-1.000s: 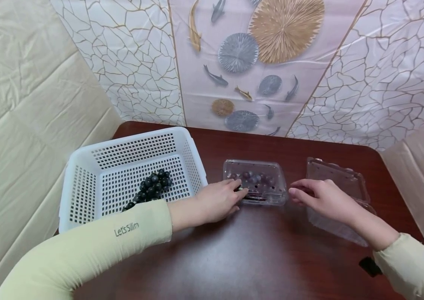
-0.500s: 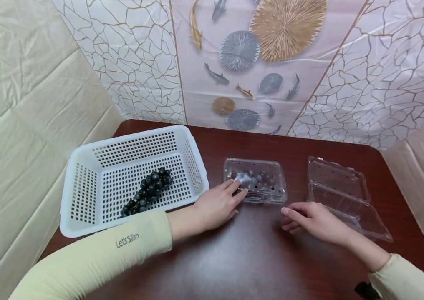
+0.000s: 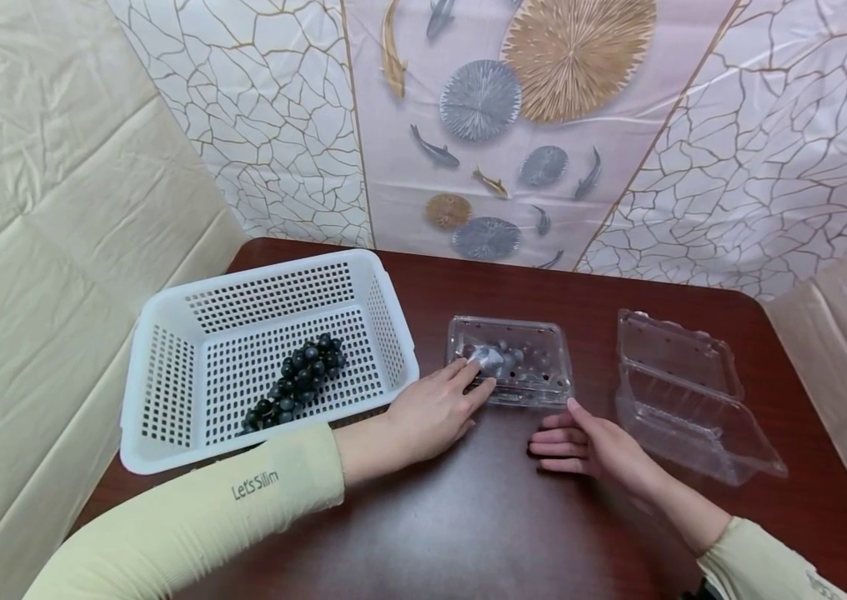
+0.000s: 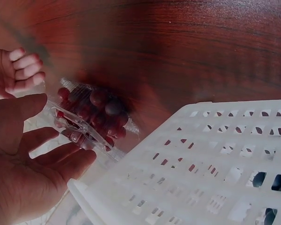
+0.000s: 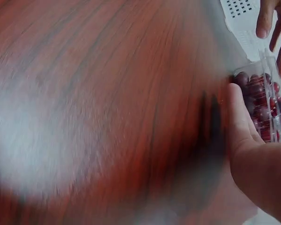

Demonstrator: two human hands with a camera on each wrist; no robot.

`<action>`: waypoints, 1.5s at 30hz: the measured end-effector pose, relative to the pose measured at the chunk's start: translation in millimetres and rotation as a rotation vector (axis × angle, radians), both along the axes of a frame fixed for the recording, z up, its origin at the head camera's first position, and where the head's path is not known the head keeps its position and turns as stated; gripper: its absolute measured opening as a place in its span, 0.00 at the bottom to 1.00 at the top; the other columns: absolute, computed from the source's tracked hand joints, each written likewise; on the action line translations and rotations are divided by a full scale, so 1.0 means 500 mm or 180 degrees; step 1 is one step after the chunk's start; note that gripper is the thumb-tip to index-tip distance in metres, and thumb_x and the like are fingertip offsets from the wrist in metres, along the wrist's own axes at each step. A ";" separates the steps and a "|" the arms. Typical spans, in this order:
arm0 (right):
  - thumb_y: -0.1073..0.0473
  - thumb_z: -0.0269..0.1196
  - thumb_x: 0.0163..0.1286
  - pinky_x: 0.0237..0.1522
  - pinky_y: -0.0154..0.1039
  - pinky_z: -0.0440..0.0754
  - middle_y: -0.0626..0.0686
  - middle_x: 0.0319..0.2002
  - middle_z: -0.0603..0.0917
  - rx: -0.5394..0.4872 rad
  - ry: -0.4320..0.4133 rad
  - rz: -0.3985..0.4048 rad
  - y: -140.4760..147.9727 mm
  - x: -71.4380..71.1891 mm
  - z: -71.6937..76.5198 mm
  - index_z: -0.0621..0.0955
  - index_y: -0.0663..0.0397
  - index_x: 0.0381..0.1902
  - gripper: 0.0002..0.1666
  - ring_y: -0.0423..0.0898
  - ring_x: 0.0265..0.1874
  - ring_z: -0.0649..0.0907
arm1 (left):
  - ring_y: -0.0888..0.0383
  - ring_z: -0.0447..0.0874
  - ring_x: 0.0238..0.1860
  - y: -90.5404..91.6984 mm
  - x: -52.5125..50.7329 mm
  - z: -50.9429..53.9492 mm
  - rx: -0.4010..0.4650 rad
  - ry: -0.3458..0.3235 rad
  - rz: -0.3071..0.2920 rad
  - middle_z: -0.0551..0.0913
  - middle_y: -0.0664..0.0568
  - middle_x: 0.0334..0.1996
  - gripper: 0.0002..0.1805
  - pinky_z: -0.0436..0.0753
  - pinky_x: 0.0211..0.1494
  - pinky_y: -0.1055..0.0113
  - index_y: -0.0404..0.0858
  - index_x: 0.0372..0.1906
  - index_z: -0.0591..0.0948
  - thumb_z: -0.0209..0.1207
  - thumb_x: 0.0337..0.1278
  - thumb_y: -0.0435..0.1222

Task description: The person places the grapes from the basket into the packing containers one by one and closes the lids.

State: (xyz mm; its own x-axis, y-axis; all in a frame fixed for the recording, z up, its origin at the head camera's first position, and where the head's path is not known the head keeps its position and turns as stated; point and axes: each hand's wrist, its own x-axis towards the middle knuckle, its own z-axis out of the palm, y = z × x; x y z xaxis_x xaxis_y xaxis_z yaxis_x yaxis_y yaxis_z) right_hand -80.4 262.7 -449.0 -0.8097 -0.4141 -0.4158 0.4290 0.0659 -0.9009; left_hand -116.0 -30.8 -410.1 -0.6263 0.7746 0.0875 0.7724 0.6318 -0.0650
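Note:
A clear plastic box with a closed lid and dark grapes inside stands on the table; its grapes look red-purple in the left wrist view. The left hand rests its fingertips on the box's near left corner, fingers relaxed. By the near right corner is the right hand, palm turned inward, fingers extended and thumb up close to the box; contact cannot be told. The right wrist view shows that hand beside the box.
A white perforated basket on the left holds a bunch of dark grapes. On the right lies another clear box with its lid raised. Fabric walls stand behind and at both sides of the brown table.
The right hand has moved left and nearer the wearer, and its fingers have straightened. The left hand has stayed at the box's corner. The grapes in the basket have not moved.

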 end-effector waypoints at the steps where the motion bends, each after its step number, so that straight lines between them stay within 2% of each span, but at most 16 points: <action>1: 0.37 0.37 0.90 0.60 0.51 0.86 0.73 0.64 0.82 -0.0040 -0.0022 -0.0071 -0.001 -0.002 -0.004 0.57 0.86 0.75 0.50 0.52 0.58 0.89 | 0.43 0.77 0.72 0.000 0.000 0.000 0.0006 -0.0003 0.0007 0.77 0.39 0.71 0.32 0.77 0.74 0.58 0.41 0.76 0.76 0.67 0.72 0.46; 7: 0.38 0.41 0.90 0.59 0.48 0.87 0.65 0.57 0.88 -0.0228 -0.0140 -0.0415 -0.005 -0.021 -0.019 0.58 0.84 0.75 0.48 0.50 0.54 0.90 | 0.43 0.78 0.72 0.002 -0.001 -0.005 0.0049 0.0023 0.0026 0.78 0.39 0.71 0.32 0.78 0.73 0.58 0.41 0.75 0.76 0.67 0.73 0.46; 13: 0.46 0.46 0.90 0.54 0.45 0.89 0.60 0.47 0.92 -0.0210 -0.0179 -0.0679 -0.004 -0.038 -0.025 0.64 0.84 0.71 0.40 0.49 0.47 0.92 | 0.43 0.78 0.71 0.002 0.002 -0.011 0.0066 0.0123 0.0028 0.79 0.40 0.69 0.32 0.78 0.73 0.58 0.41 0.75 0.77 0.68 0.71 0.47; 22: 0.53 0.46 0.91 0.52 0.43 0.90 0.58 0.44 0.92 -0.0179 -0.0014 -0.0729 -0.004 -0.042 -0.030 0.68 0.84 0.66 0.32 0.46 0.44 0.92 | 0.43 0.78 0.71 -0.001 0.005 -0.013 0.0116 0.0219 0.0027 0.79 0.40 0.69 0.33 0.78 0.73 0.58 0.41 0.74 0.77 0.69 0.70 0.47; 28: 0.55 0.45 0.91 0.52 0.43 0.90 0.58 0.44 0.92 -0.0198 -0.0023 -0.0745 -0.005 -0.042 -0.028 0.70 0.82 0.65 0.28 0.46 0.45 0.92 | 0.44 0.78 0.71 -0.002 0.007 -0.021 0.0152 0.0318 0.0028 0.79 0.41 0.70 0.32 0.76 0.74 0.59 0.41 0.74 0.77 0.68 0.71 0.46; 32: 0.55 0.45 0.91 0.52 0.43 0.90 0.57 0.43 0.92 -0.0204 -0.0053 -0.0740 -0.003 -0.041 -0.029 0.71 0.80 0.64 0.27 0.46 0.44 0.92 | 0.45 0.79 0.71 -0.006 0.024 -0.022 0.0295 0.0285 -0.0004 0.79 0.41 0.69 0.30 0.76 0.74 0.59 0.41 0.74 0.78 0.66 0.73 0.45; 35: 0.55 0.45 0.91 0.51 0.43 0.90 0.56 0.42 0.92 -0.0213 -0.0043 -0.0731 -0.003 -0.040 -0.030 0.72 0.80 0.63 0.27 0.45 0.44 0.92 | 0.48 0.82 0.64 -0.012 0.045 -0.024 0.0518 0.0187 -0.0037 0.82 0.45 0.64 0.26 0.82 0.66 0.60 0.40 0.72 0.80 0.65 0.74 0.44; 37: 0.55 0.45 0.90 0.51 0.43 0.90 0.56 0.42 0.92 -0.0214 -0.0024 -0.0731 -0.003 -0.041 -0.030 0.72 0.80 0.64 0.27 0.45 0.44 0.92 | 0.52 0.84 0.57 -0.016 0.061 -0.026 0.0714 -0.0016 -0.0019 0.83 0.48 0.58 0.24 0.86 0.58 0.62 0.41 0.68 0.82 0.65 0.74 0.44; 39: 0.55 0.46 0.90 0.51 0.43 0.90 0.56 0.42 0.93 -0.0205 -0.0015 -0.0724 -0.003 -0.041 -0.030 0.72 0.81 0.64 0.28 0.45 0.45 0.92 | 0.55 0.85 0.50 -0.019 0.075 -0.031 0.0985 -0.0408 0.0092 0.84 0.50 0.52 0.21 0.87 0.51 0.63 0.40 0.64 0.84 0.65 0.74 0.44; 42: 0.54 0.47 0.90 0.51 0.43 0.90 0.57 0.43 0.92 -0.0202 -0.0014 -0.0725 -0.002 -0.042 -0.030 0.72 0.82 0.65 0.29 0.45 0.45 0.92 | 0.59 0.86 0.42 -0.018 0.085 -0.043 0.1570 -0.1319 0.0425 0.87 0.51 0.44 0.16 0.86 0.47 0.66 0.38 0.56 0.87 0.66 0.73 0.43; 45: 0.53 0.47 0.90 0.52 0.43 0.90 0.58 0.44 0.92 -0.0218 -0.0044 -0.0714 -0.002 -0.043 -0.031 0.72 0.81 0.65 0.29 0.46 0.45 0.92 | 0.62 0.88 0.35 -0.011 0.083 -0.056 0.2242 -0.2231 0.0972 0.90 0.51 0.37 0.13 0.85 0.44 0.69 0.37 0.50 0.88 0.65 0.74 0.43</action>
